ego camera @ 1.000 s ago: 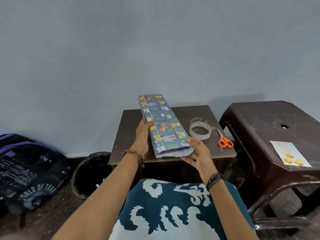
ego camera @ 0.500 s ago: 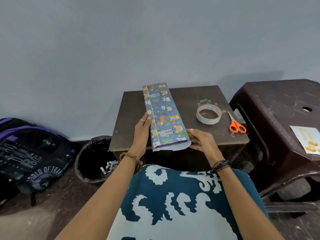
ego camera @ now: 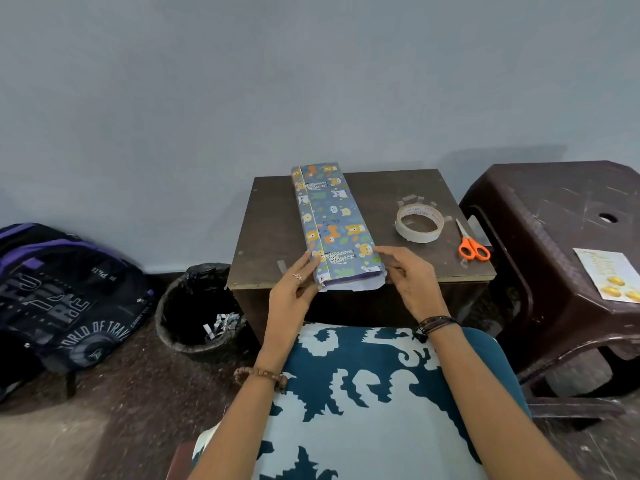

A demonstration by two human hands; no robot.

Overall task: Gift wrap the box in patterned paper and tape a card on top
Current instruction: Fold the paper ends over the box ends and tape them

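The box (ego camera: pixel 332 223), wrapped in patterned paper, lies lengthwise on the counter (ego camera: pixel 273 230), its near end at the front edge. The left hand (ego camera: pixel 294 289) and the right hand (ego camera: pixel 408 278) flank that end, fingers straight, touching its sides. A tape roll (ego camera: pixel 419 224) and scissors (ego camera: pixel 471 244) lie to the right; the card (ego camera: pixel 609 273) rests on a stool (ego camera: pixel 554 216).

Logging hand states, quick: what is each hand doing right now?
Left hand: open, straight fingers touching the wrapped box.
Right hand: open, fingertips at the box's near corner.
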